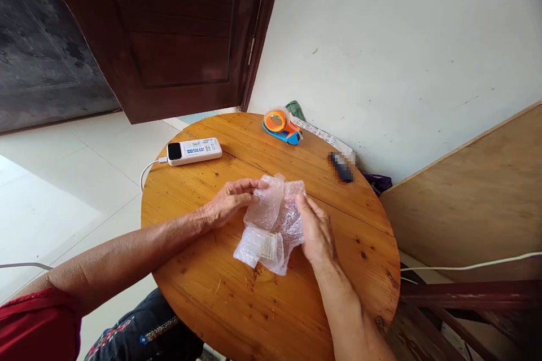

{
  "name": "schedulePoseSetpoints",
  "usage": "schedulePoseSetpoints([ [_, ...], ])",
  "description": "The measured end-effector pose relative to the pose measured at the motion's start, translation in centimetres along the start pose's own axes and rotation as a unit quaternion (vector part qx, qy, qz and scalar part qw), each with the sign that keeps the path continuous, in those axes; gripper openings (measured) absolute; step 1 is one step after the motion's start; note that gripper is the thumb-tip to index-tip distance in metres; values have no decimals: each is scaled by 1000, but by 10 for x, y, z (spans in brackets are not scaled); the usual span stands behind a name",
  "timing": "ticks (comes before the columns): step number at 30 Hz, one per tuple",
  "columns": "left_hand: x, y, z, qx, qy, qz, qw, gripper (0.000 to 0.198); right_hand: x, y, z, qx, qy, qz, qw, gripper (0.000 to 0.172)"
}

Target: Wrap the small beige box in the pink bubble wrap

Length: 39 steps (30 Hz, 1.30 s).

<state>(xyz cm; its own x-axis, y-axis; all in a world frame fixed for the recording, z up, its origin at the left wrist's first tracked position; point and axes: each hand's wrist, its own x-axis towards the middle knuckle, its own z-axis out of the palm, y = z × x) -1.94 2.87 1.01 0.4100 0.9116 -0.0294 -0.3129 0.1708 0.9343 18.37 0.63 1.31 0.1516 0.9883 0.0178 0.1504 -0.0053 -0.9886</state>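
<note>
A crumpled sheet of clear bubble wrap [291, 220] lies on the round wooden table [203, 287] between my two hands. My left hand [231, 201] grips its upper left edge, thumb and fingers closed on the plastic. On the other side my right hand [317, 229] holds the right edge, its thumb on top and its fingers partly hidden. At the near end of the sheet is a small flat piece [266, 246] with a pale yellowish face, covered by the clear plastic. What it is cannot be made out.
A white power bank [199, 151] with a cable lies at the far left of the table. An orange and blue tape dispenser [282, 125] stands at the back. To its right is a dark, blurred object [342, 168]. A white wall and a wooden panel [457, 203] border the right side.
</note>
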Motion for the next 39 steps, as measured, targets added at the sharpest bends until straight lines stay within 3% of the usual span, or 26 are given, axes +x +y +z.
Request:
schedulePoseSetpoints([
  [3, 4, 0, -3, 25, 54, -5, 998, 40, 6, 3, -5, 145, 9, 49, 988, 43],
  [5, 4, 1, -5, 101, 75, 28, 992, 42, 7, 4, -5, 188, -2, 61, 980, 41],
  [8, 0, 3, -7, 242, 128, 96, 957, 42, 6, 2, -4, 210, -45, 69, 974, 40],
  [14, -8, 10, -2, 339, 79, 95, 933, 62, -5, -10, -1, 165, -139, 62, 975, 53],
  [18, -3, 11, -3, 248, 105, 47, 962, 33, -4, -10, -5, 142, -153, 59, 976, 52],
  [22, 8, 9, -14, 45, 164, -75, 983, 27, 9, 3, -14, 107, -32, 17, 994, 45],
  [25, 13, 9, -22, -15, 184, -100, 978, 30, 20, 17, -22, 17, 48, -13, 999, 44],
  [29, 11, 8, -25, 57, 156, -52, 985, 38, 27, 25, -29, -55, 90, -12, 994, 45],
  [31, 9, 8, -25, 129, 169, 2, 977, 41, 26, 21, -30, -112, 127, -54, 984, 44],
  [34, 6, 10, -27, 286, 227, 133, 922, 44, 17, 7, -28, -183, 144, -154, 960, 33],
  [37, 0, 17, -27, 406, 224, 224, 857, 38, 0, -10, -23, -135, 23, -192, 972, 27],
  [39, -6, 24, -23, 444, 145, 232, 853, 31, -10, -20, -18, -118, -90, -190, 970, 29],
])
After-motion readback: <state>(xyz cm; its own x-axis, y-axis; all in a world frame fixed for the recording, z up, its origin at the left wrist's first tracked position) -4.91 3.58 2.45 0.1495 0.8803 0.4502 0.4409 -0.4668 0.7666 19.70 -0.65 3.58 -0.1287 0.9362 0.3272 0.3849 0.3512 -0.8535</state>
